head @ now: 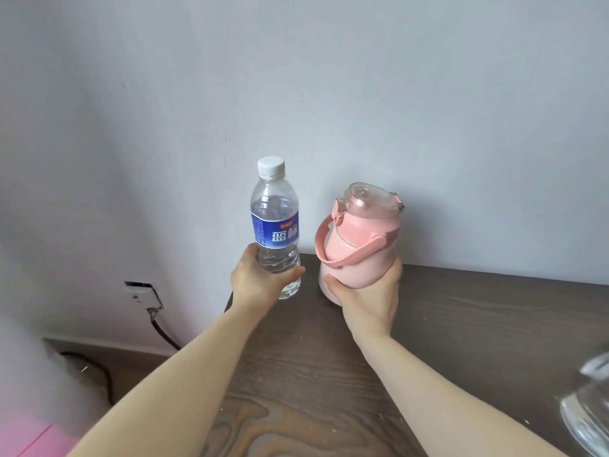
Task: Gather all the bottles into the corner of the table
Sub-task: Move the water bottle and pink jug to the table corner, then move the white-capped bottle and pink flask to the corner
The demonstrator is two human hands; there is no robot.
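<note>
A clear plastic water bottle (275,219) with a white cap and blue label stands upright at the far left corner of the dark wooden table (478,324). My left hand (260,280) is wrapped around its lower part. Just to its right is a pink bottle (357,239) with a clear lid and a pink carry strap. It leans slightly to the right, and my right hand (369,291) grips its base from below and behind. Whether its bottom touches the table is hidden by my hand. The two bottles are a short gap apart, both close to the wall.
A clear glass vessel (586,410) is cut off at the table's right edge, near me. The pale wall runs right behind the table. Left of the table's edge, a wall socket (141,293) with a dark cable hangs below table height.
</note>
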